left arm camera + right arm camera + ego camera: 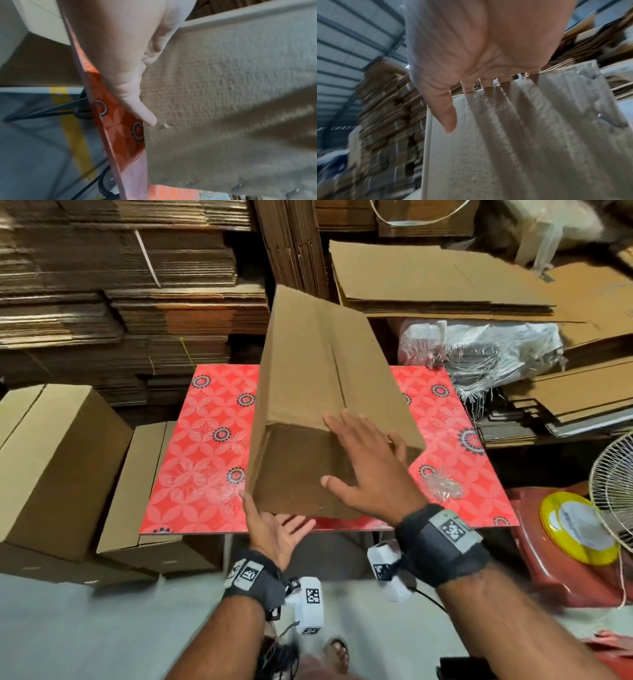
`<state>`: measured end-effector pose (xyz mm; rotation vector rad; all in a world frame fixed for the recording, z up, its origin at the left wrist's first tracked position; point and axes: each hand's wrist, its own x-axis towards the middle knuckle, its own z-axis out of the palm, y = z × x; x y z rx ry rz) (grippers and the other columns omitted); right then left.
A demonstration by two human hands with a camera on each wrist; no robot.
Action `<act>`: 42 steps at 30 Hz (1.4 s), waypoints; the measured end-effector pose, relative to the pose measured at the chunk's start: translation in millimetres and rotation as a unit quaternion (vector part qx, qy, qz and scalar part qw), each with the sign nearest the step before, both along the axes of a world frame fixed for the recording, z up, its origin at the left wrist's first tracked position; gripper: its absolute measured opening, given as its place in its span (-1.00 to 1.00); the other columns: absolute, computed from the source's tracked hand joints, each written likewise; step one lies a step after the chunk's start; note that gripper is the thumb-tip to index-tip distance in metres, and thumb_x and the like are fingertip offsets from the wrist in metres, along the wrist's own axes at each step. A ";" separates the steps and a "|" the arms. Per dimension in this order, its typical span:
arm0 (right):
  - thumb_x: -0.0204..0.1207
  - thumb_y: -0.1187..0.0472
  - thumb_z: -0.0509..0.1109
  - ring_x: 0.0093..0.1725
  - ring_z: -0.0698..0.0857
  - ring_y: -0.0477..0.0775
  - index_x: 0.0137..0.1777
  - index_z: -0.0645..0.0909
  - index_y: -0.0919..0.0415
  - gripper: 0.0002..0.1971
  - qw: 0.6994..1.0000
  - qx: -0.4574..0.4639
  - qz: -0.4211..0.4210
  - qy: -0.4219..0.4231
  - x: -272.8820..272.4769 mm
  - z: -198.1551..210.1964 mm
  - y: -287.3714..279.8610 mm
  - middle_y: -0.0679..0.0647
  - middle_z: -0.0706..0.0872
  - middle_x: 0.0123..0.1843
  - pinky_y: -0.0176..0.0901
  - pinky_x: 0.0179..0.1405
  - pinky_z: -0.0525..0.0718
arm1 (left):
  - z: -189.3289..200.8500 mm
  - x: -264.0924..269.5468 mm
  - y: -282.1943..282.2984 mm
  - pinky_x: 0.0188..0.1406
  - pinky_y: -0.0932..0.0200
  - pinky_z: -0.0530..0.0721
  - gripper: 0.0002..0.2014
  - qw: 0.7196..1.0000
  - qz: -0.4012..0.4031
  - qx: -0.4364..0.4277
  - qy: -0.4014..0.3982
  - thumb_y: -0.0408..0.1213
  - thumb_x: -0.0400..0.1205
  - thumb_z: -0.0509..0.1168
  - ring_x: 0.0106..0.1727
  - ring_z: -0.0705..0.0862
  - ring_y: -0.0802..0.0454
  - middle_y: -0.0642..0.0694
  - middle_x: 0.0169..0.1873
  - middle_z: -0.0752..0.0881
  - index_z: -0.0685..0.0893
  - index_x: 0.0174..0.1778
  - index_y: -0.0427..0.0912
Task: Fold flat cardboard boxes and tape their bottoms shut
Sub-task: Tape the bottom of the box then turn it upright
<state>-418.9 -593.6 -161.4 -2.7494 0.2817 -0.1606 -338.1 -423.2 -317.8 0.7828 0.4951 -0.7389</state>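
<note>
A brown cardboard box is opened into a tube and tilts over the red patterned table, its near end facing me. My right hand lies spread on that end, fingers straight over the upper edge and thumb on the near face. In the right wrist view the fingers pass behind the box edge. My left hand is palm up under the lower left corner, thumb touching it. The left wrist view shows that thumb against the box beside the table.
A yellow tape roll lies on a red stool at the right, beside a fan. A crumpled wad of clear tape sits on the table. Assembled boxes stand at the left. Stacks of flat cardboard fill the back.
</note>
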 end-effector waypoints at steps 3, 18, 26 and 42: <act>0.55 -0.13 0.38 0.81 -0.05 0.09 0.80 -0.19 -0.24 -0.04 0.996 -0.079 0.021 0.040 6.8 -9.5 20.4 -0.06 -0.08 0.85 0.50 0.67 0.01 | -8.7 -7.4 -2.1 0.16 -0.34 0.71 0.16 0.998 0.024 -0.008 0.050 0.68 0.46 -0.03 0.56 0.44 -0.52 -0.52 0.60 0.35 0.21 0.75 -0.21; 0.54 0.06 0.40 0.82 -0.13 0.23 0.77 -0.37 -0.23 0.08 0.982 -0.164 0.023 0.093 33.9 -63.9 32.2 0.03 -0.21 0.86 0.48 0.70 -0.12 | 32.5 34.0 34.5 0.73 -0.06 0.10 -0.29 0.823 -0.031 0.402 -0.401 0.19 0.79 0.04 0.78 0.06 0.03 0.02 0.80 0.00 -0.05 0.81 0.05; 0.33 0.07 0.46 0.65 0.38 0.25 0.80 0.09 -0.02 0.01 0.986 -0.151 -0.020 0.063 53.3 -60.8 30.8 0.12 0.22 0.79 0.34 0.42 0.39 | 89.6 84.8 12.8 0.73 -0.17 -0.20 -0.31 0.454 -0.271 0.509 -0.679 0.08 0.63 -0.07 0.78 0.09 0.07 0.06 0.75 0.23 0.37 0.71 -0.02; 0.43 -0.32 0.07 0.57 0.37 0.10 0.51 0.55 -0.31 -0.37 0.998 0.011 0.013 0.053 97.8 -40.5 -6.2 -0.04 0.32 0.68 0.16 0.28 0.35 | 103.0 110.3 10.2 0.69 -0.13 -0.35 -0.30 0.371 -0.392 0.522 -0.661 0.14 0.67 -0.20 0.78 0.03 0.08 0.07 0.77 0.16 0.20 0.76 0.01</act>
